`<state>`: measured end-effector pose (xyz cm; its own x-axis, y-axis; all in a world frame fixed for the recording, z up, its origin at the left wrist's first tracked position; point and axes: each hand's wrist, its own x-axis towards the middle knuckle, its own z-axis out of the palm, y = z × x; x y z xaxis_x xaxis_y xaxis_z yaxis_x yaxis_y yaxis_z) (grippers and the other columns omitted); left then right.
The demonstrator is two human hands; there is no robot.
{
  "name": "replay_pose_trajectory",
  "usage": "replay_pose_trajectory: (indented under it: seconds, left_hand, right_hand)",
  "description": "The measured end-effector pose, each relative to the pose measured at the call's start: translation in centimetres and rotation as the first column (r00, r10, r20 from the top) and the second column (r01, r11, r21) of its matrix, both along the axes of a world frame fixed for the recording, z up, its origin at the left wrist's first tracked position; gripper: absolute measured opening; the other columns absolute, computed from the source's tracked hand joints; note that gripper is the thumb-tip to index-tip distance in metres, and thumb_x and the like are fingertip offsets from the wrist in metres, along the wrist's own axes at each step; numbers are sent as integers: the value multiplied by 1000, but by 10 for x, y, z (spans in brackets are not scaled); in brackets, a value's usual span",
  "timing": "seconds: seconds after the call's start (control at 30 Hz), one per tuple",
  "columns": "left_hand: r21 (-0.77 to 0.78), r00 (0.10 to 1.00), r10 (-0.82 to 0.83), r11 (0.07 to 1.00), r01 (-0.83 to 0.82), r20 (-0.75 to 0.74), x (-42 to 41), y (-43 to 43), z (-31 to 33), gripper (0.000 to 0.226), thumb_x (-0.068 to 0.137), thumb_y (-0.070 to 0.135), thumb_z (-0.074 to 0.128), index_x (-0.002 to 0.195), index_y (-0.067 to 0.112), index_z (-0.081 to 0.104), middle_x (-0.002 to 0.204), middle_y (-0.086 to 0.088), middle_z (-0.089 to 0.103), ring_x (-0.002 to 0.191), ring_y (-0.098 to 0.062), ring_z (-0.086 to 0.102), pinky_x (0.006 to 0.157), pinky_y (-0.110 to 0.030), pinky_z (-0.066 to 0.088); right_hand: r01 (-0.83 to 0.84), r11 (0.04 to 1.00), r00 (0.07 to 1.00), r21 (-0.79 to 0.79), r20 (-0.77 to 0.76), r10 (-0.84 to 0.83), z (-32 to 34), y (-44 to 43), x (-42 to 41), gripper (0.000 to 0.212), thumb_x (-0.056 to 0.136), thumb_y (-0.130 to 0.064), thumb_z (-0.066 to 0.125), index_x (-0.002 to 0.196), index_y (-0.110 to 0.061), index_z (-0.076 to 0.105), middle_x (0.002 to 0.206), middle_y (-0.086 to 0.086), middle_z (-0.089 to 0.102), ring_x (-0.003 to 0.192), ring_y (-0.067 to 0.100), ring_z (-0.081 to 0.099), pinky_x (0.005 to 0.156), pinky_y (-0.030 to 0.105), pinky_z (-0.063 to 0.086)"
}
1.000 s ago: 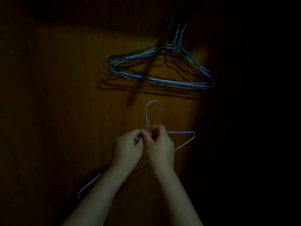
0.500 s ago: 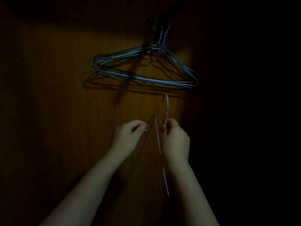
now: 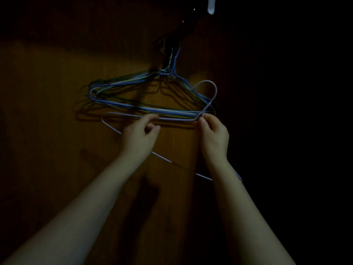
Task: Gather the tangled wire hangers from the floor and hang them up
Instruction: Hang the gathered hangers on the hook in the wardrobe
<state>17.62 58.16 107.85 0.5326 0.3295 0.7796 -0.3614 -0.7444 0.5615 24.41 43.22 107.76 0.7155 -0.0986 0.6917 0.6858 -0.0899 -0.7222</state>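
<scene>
Two hands: both are on the same loose hanger (image 3: 172,118), a pale lilac wire one, held up in front of the wood panel (image 3: 57,131).
Left hand (image 3: 139,138): fingers curled, fingertips gripping one straight run of the wire.
Right hand (image 3: 214,136): pinching the wire right at the bend under the hook, so that one's got a grip too.
Loose hanger: sitting tilted just under the hung bunch (image 3: 168,111). Its hook curls up across the bunch's right end, can't tell if they actually touch. Another side of it runs diagonally down behind both forearms.
Hung bunch: blue, green and pale wire hangers stacked together, hanging off something dark up top, way too dim to make out.
Panel: brown wood, dimly lit in the middle, pitch black off to the right.
Top edge: small pale tab (image 3: 211,5).
</scene>
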Motion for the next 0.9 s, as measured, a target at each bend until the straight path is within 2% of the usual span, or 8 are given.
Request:
replay_pose_trajectory:
  seconds: [0.1, 0.23, 0.33, 0.47, 0.6, 0.77, 0.83, 0.9]
  left_hand:
    - [-19, 998, -59, 998, 59, -3, 9, 12, 23, 28, 87, 8, 60, 114, 13, 63, 77, -2, 59, 82, -16, 56, 67, -15, 35]
    - [4, 994, -104, 995, 104, -22, 21, 27, 59, 31, 89, 13, 59, 119, 17, 60, 73, 3, 58, 71, -13, 52, 71, -24, 37]
    - [54, 997, -57, 997, 60, -45, 29, 39, 85, 30, 89, 14, 58, 119, 17, 60, 84, -3, 57, 78, -17, 52, 67, -25, 36]
    - [83, 998, 0, 997, 6, -66, 37, 53, 109, 24, 89, 13, 57, 111, 17, 64, 83, -2, 58, 85, -20, 55, 69, -24, 36]
    - [98, 995, 34, 995, -24, -93, 41, 58, 120, 17, 91, 15, 56, 104, 18, 66, 87, -1, 61, 84, -18, 56, 71, -27, 43]
    - [149, 993, 72, 987, -58, -95, 46, 60, 125, 13, 91, 16, 54, 95, 26, 60, 68, 12, 50, 58, -3, 44, 44, -10, 28]
    - [141, 990, 104, 986, -89, -97, 48, 61, 126, 13, 91, 17, 54, 95, 27, 62, 68, 12, 51, 58, -3, 44, 45, -13, 29]
    - [131, 988, 120, 986, -107, -95, 49, 62, 126, 13, 91, 17, 55, 96, 26, 63, 74, 8, 54, 65, -9, 48, 51, -19, 32]
  right_hand:
    - [12, 996, 999, 89, 34, -15, 25, 5, 34, 19, 94, -16, 55, 107, -13, 68, 92, -4, 69, 88, 8, 65, 85, 31, 52]
    - [29, 995, 1000, 100, -15, -28, 74, 16, 76, 19, 92, -22, 59, 107, -13, 66, 100, 6, 70, 95, 18, 66, 90, 40, 52]
    - [-33, 992, 998, 123, -39, 38, 110, 27, 95, 15, 91, -21, 61, 103, -14, 65, 98, 8, 71, 88, 17, 67, 86, 36, 53]
    - [-44, 988, 999, 147, -23, 48, 151, 41, 109, 19, 90, -23, 62, 106, -14, 67, 101, 3, 70, 91, 16, 65, 82, 30, 52]
    - [-173, 961, 978, 217, -76, 194, 174, 55, 112, 6, 90, -19, 63, 96, -18, 63, 87, 3, 68, 77, 14, 65, 65, 26, 53]
    - [-238, 963, 963, 129, -99, 251, 175, 68, 112, 3, 88, -16, 63, 90, -17, 66, 73, 1, 65, 61, 13, 61, 60, 30, 51]
    - [-230, 971, 967, 65, -100, 236, 172, 70, 112, 6, 89, -14, 63, 94, -15, 66, 74, 0, 65, 61, 11, 61, 60, 29, 51]
    - [-227, 974, 970, -16, -92, 225, 167, 70, 111, 8, 90, -15, 61, 95, -16, 67, 83, 1, 67, 70, 12, 65, 64, 27, 53]
